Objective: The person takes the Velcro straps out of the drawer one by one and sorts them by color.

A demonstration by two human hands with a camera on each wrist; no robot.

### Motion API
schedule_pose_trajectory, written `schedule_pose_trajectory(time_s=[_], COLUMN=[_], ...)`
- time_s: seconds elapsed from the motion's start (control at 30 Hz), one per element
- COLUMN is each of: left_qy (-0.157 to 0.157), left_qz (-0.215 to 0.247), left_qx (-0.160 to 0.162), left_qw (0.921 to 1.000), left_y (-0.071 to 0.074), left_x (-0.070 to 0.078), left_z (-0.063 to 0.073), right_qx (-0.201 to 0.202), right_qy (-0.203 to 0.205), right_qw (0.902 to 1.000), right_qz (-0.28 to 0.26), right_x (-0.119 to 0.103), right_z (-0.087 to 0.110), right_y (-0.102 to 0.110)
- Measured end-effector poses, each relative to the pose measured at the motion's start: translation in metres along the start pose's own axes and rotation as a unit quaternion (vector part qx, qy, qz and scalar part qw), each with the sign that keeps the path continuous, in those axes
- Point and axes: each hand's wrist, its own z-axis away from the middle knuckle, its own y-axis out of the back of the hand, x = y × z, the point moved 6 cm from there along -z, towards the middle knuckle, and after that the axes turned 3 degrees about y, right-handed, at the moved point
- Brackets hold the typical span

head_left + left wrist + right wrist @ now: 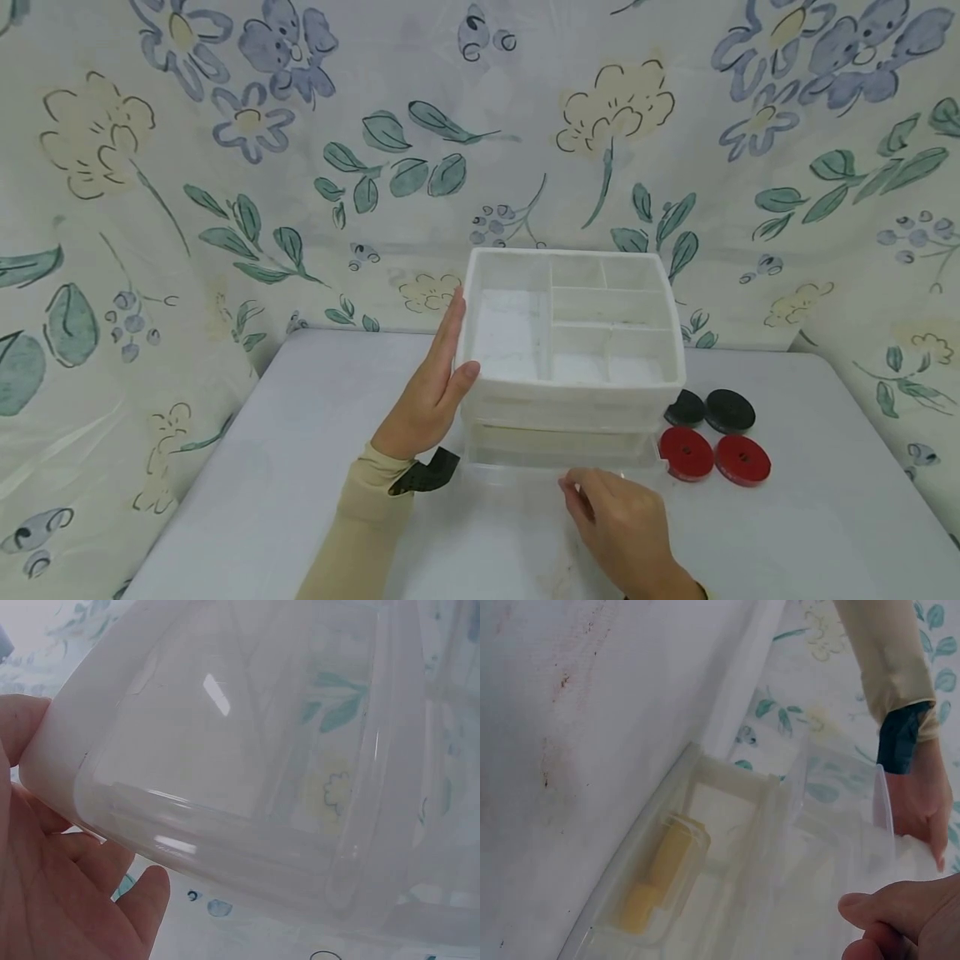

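Observation:
A white desk organizer (572, 400) with divided top trays stands at the table's far side. My left hand (426, 387) rests along its left side, fingers straight and thumb at the front corner; the left wrist view shows this hand (75, 877) against the see-through side wall. Below the trays, a clear drawer (562, 446) is pulled partly out. At its front edge my right hand (622, 521) pinches with thumb and curled finger. Close up, the right wrist view has the thumb and fingertips (859, 904) over the clear drawer front (885, 799). Yellow pieces (667, 862) show through clear plastic there.
Right of the organizer lie two red discs (742, 460) and two black discs (731, 411), one black disc partly hidden by it. A flower-patterned cloth (420, 225) hangs behind the white table (825, 500). A dark band (425, 472) wraps the left wrist.

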Motion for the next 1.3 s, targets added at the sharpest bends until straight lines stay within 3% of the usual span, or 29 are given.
schedule_pose_trajectory(time_s=[1.3], left_qy=[0.006], left_qz=[-0.003], left_qx=[-0.002], left_qw=[1.0], left_y=[0.001], left_x=[-0.001], left_z=[-0.001], right_qx=[0.059], right_qy=[0.023], right_qw=[0.998], right_qz=[0.002], right_x=[0.018], right_z=[-0.023], right_y=[-0.024])
